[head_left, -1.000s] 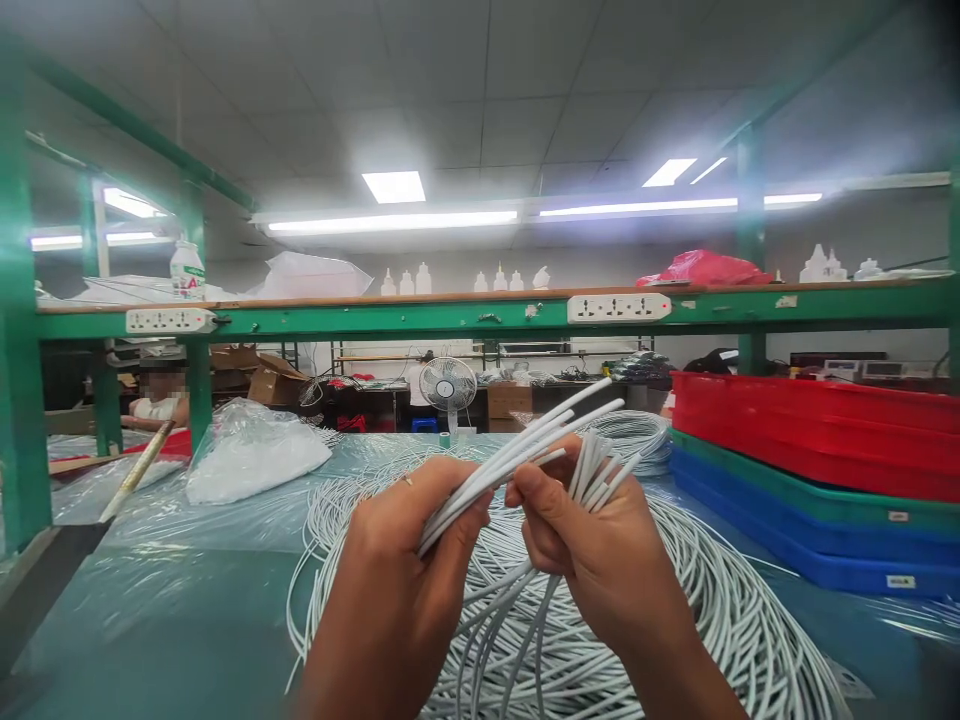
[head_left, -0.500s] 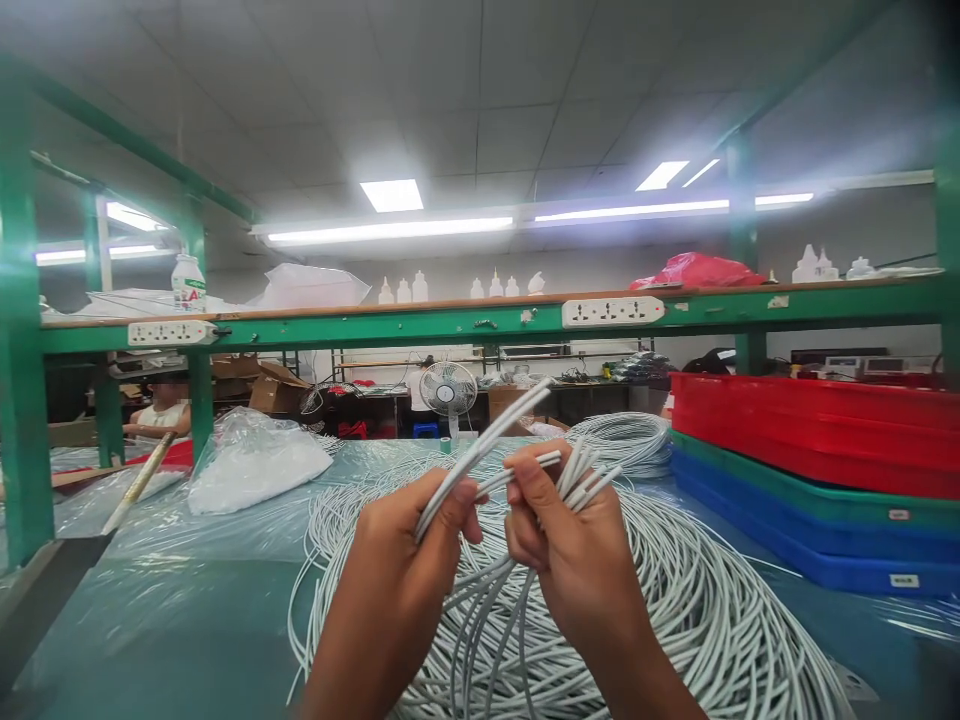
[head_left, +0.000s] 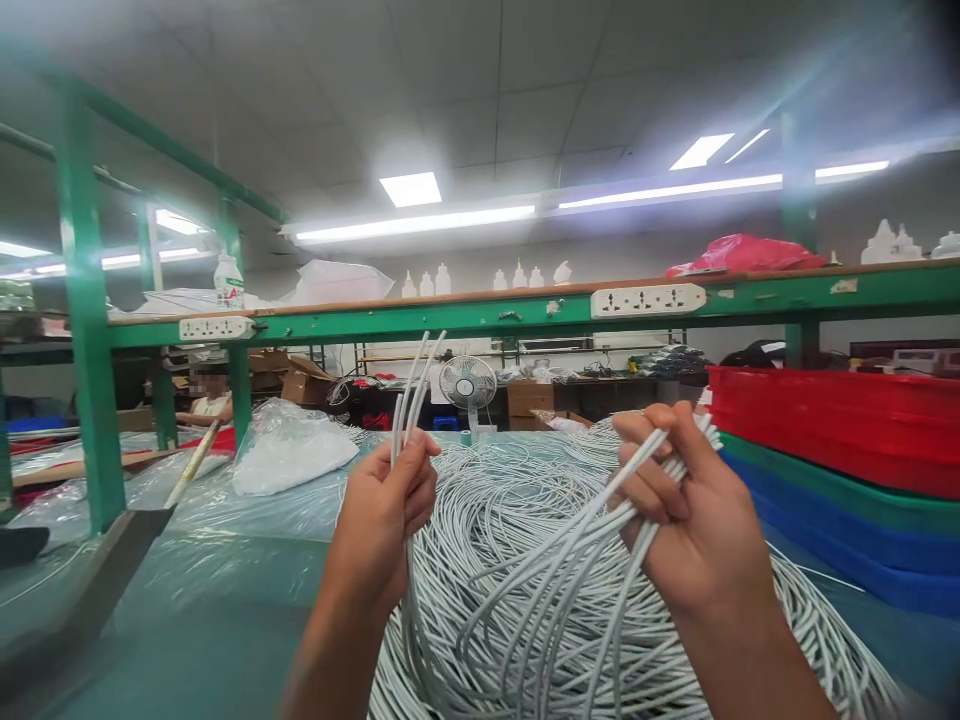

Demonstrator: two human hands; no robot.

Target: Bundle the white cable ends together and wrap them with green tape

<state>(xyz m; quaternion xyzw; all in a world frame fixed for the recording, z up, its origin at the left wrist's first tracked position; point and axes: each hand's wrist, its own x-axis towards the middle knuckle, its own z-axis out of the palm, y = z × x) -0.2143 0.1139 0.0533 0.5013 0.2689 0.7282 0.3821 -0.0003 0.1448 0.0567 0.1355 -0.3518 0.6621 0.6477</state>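
Observation:
A large coiled heap of thin grey-white cables [head_left: 517, 560] spreads over the table below both hands. My left hand [head_left: 386, 515] is closed around several cable ends, which stand up above the fist; their lengths hang down into the heap. To the right, my right hand [head_left: 690, 500] is closed on a thicker bunch of the same cables. The tips of that bunch poke out by the index finger, and the lengths slope down left to the pile. A wide gap separates the two hands.
Stacked red, green and blue trays [head_left: 832, 425] stand at the right. A clear plastic bag with white contents [head_left: 292, 450] lies at the left. A green shelf beam with a power strip [head_left: 649, 300] crosses ahead; a fan [head_left: 468, 383] stands beyond. A person sits far left.
My hands have moved apart, left hand to the left and right hand to the right, each with its cables. The cable ends in my left hand now point more upright. The view has shifted slightly.

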